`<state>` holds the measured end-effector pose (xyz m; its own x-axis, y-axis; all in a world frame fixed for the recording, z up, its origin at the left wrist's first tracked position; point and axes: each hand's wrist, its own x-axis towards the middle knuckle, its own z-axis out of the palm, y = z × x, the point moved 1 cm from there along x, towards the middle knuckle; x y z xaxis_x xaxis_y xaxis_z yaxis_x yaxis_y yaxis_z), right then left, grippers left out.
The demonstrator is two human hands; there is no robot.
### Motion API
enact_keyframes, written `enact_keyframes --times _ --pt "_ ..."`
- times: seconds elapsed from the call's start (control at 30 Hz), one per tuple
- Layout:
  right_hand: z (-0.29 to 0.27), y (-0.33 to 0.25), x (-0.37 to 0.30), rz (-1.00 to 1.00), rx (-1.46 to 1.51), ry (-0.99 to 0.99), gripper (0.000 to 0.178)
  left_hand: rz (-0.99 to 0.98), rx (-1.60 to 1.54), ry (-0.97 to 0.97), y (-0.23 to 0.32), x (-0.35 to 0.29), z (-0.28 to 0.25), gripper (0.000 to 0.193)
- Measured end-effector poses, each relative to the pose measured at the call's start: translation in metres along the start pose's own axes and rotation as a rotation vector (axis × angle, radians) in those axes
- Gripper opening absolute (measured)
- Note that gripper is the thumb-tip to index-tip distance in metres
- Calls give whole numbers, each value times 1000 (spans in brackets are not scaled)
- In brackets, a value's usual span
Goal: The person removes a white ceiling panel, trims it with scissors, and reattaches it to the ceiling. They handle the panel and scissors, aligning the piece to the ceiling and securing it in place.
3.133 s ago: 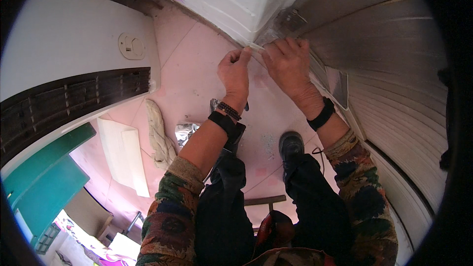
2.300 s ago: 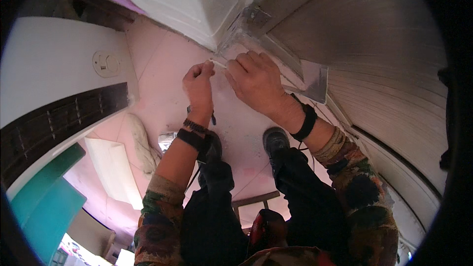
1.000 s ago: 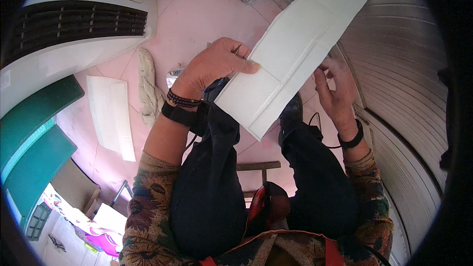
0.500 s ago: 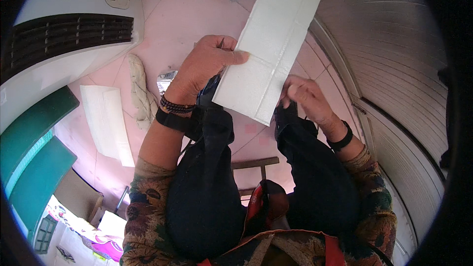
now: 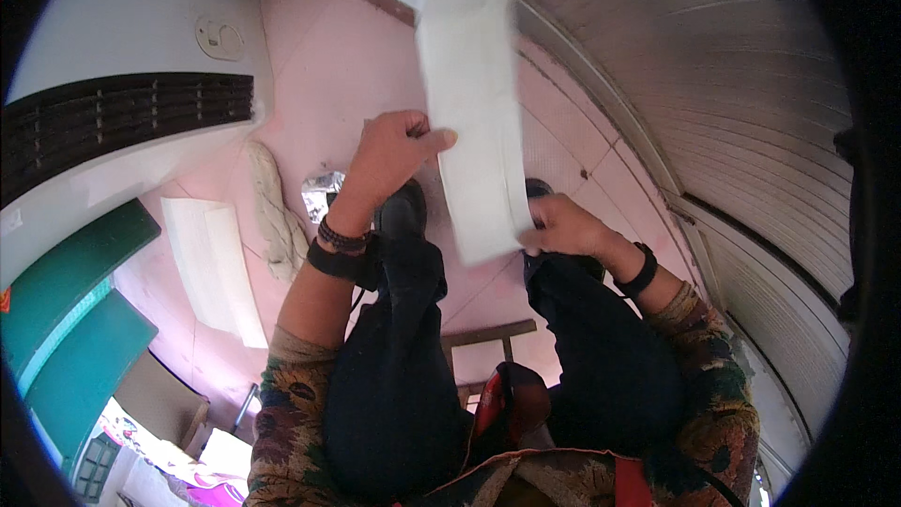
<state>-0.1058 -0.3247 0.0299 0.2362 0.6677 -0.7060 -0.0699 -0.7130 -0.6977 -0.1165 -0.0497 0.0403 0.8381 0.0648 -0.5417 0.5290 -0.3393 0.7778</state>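
A long white sheet (image 5: pixel 477 122) with crease lines hangs between my hands above my knees, its far part bent and reaching past the top edge of the view. My left hand (image 5: pixel 388 158) is closed on the sheet's left edge, thumb on top and fingers mostly underneath. At the lower right corner my right hand (image 5: pixel 569 225) pinches the same sheet between thumb and fingers. Motion blurs the sheet somewhat, so its material is hard to tell.
On the pink tiled floor at left lie another white sheet (image 5: pixel 214 268), a rolled beige cloth (image 5: pixel 272 211) and a shiny silver packet (image 5: pixel 322 193). A white unit with a dark grille (image 5: pixel 131 127) stands far left, above green panels (image 5: pixel 84 347). A ribbed metal shutter (image 5: pixel 713 75) curves along the right.
The sheet has swung left and now points more straight ahead, its near end slightly lower. My right hand, beside the sheet's edge before, has come down onto its near corner.
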Motion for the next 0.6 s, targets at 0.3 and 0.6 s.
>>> enact_keyframes --times 0.3,0.6 --pt "-6 3 -10 -98 -1261 266 14 46 329 122 21 -23 -12 34" --pt "-49 6 -13 -26 -1183 631 18 -148 150 128 63 -71 -57 26"
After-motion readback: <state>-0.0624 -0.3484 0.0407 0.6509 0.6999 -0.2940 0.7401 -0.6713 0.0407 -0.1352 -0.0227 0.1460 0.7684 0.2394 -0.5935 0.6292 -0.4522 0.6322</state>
